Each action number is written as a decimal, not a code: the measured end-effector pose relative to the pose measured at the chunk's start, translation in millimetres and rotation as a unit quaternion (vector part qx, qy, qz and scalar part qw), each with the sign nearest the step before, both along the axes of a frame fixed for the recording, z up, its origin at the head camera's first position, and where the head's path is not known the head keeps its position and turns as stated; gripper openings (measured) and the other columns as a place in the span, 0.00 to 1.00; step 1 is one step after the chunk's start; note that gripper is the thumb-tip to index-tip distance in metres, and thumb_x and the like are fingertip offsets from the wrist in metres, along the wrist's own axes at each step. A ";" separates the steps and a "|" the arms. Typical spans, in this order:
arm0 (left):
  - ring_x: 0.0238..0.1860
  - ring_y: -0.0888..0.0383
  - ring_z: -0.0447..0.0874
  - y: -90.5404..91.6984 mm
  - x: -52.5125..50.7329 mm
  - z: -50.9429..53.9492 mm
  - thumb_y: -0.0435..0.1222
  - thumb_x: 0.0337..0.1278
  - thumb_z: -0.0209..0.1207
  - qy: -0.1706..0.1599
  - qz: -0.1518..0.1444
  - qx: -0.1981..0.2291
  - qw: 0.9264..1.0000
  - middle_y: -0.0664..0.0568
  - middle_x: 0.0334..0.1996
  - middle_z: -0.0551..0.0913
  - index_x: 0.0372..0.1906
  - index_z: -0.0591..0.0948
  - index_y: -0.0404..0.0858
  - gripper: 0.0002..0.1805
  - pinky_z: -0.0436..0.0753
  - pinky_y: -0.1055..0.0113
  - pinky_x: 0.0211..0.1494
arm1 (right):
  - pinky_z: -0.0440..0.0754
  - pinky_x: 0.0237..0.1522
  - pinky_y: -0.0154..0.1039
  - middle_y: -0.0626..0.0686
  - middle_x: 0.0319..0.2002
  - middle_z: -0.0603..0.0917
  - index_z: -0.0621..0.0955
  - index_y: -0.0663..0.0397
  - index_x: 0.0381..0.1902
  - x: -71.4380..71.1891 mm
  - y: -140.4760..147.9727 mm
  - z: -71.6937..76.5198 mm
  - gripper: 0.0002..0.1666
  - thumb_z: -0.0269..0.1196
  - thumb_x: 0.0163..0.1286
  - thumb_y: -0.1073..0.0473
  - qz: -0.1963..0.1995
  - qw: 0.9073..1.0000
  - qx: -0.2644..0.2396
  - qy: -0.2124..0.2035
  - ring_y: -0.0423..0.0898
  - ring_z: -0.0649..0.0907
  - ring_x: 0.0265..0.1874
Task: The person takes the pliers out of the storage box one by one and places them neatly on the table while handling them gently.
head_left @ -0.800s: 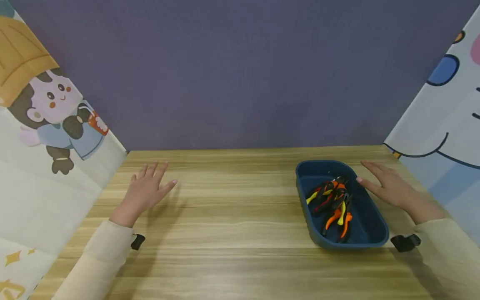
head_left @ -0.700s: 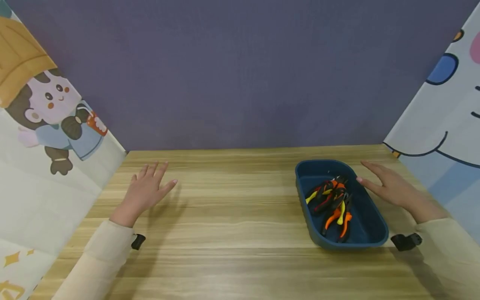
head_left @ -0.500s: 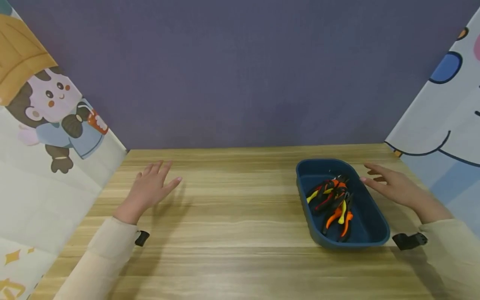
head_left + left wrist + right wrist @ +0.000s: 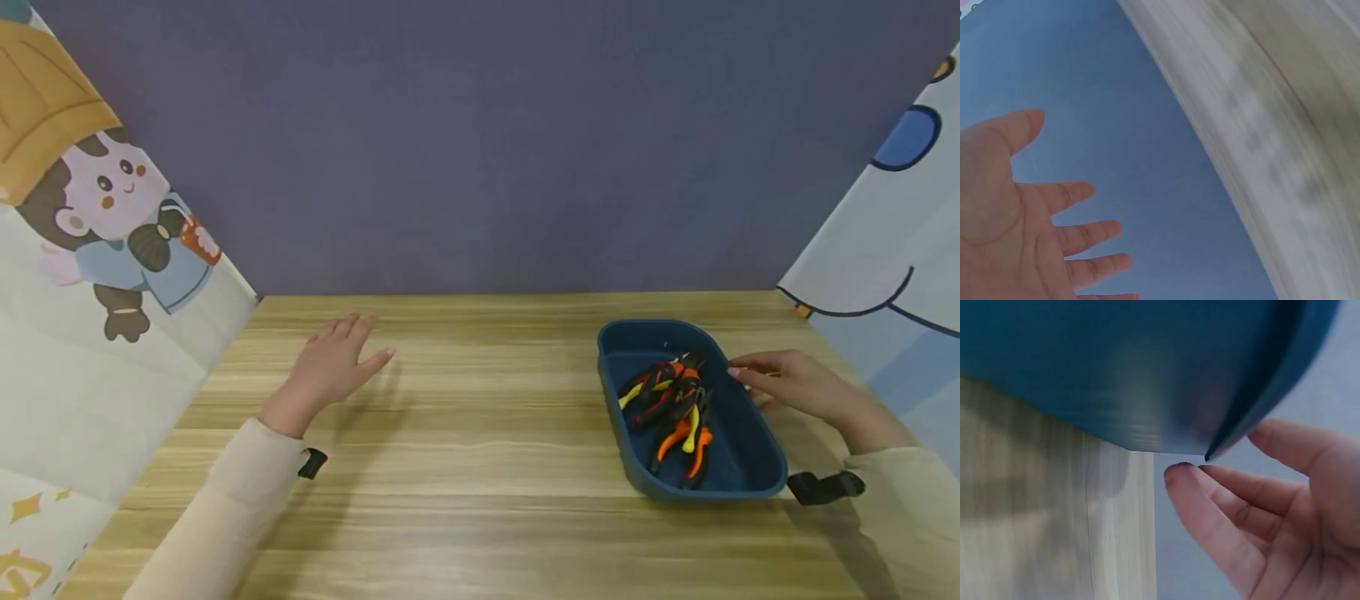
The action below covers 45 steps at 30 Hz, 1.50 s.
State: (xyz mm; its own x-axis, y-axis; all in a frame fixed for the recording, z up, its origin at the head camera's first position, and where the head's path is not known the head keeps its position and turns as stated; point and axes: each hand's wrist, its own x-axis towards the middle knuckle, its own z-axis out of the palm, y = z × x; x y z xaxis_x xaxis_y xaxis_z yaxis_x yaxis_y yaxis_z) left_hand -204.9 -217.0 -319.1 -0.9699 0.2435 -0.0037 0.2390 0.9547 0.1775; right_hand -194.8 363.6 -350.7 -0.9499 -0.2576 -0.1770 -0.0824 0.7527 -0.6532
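A dark blue plastic bin (image 4: 617,446) stands on the right of the wooden table. Several pliers (image 4: 681,408) with black, orange, red and yellow handles lie piled inside it. My right hand (image 4: 798,385) is at the bin's right rim, its fingers bent and its tips close to the edge. In the right wrist view, a slight gap shows between one fingertip and the bin, while another digit's tip reaches the rim; no firm grip is visible. My left hand (image 4: 326,367) hovers over the left of the table, fingers spread, holding nothing. Its palm faces the left wrist camera.
The wooden tabletop (image 4: 487,467) stretches between both hands. A plain purple-grey panel (image 4: 480,150) rises behind it. Printed cloths line both sides, the left cloth (image 4: 45,400) showing a cartoon figure. A small black camera (image 4: 825,487) sits on the right wrist.
My right hand has lowered slightly towards the bin's rim and its fingers have bent inward. My left hand has moved rightward and a little away from me. The view has shifted slightly.
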 end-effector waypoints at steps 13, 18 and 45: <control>0.70 0.35 0.48 38.0 -4.9 14.7 0.58 0.67 0.42 0.000 -0.022 0.005 1.000 0.34 0.71 0.52 0.73 0.55 0.38 0.39 0.51 0.37 0.67 | 0.83 0.35 0.44 0.77 0.55 0.71 0.63 0.79 0.62 0.3 2.3 -0.5 0.31 0.50 0.74 0.56 -0.018 1.000 0.003 -0.011 0.60 0.81 0.44; 0.71 0.37 0.48 54.1 -4.5 19.2 0.59 0.67 0.42 -0.009 -0.033 0.003 0.999 0.36 0.72 0.52 0.73 0.54 0.39 0.39 0.52 0.37 0.67 | 0.83 0.35 0.43 0.75 0.54 0.73 0.65 0.79 0.61 1.3 0.1 -2.6 0.32 0.53 0.73 0.54 -0.033 0.999 0.001 -0.019 0.55 0.83 0.43; 0.72 0.45 0.50 132.5 -10.7 32.9 0.62 0.63 0.43 -0.028 -0.079 0.008 0.996 0.45 0.72 0.54 0.74 0.54 0.47 0.39 0.52 0.46 0.70 | 0.83 0.36 0.42 0.77 0.55 0.72 0.64 0.81 0.61 1.5 6.0 -9.3 0.32 0.55 0.72 0.57 -0.013 1.000 -0.003 -0.022 0.38 0.83 0.38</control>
State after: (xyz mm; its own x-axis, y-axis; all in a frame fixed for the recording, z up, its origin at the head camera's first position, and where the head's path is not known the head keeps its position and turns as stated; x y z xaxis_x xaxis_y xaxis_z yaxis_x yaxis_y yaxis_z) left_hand -215.6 -84.5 -286.2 -0.9177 0.3940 -0.0515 0.3759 0.9029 0.2086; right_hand -193.3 369.6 -360.0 -0.9474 -0.2349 -0.2174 -0.0345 0.7502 -0.6603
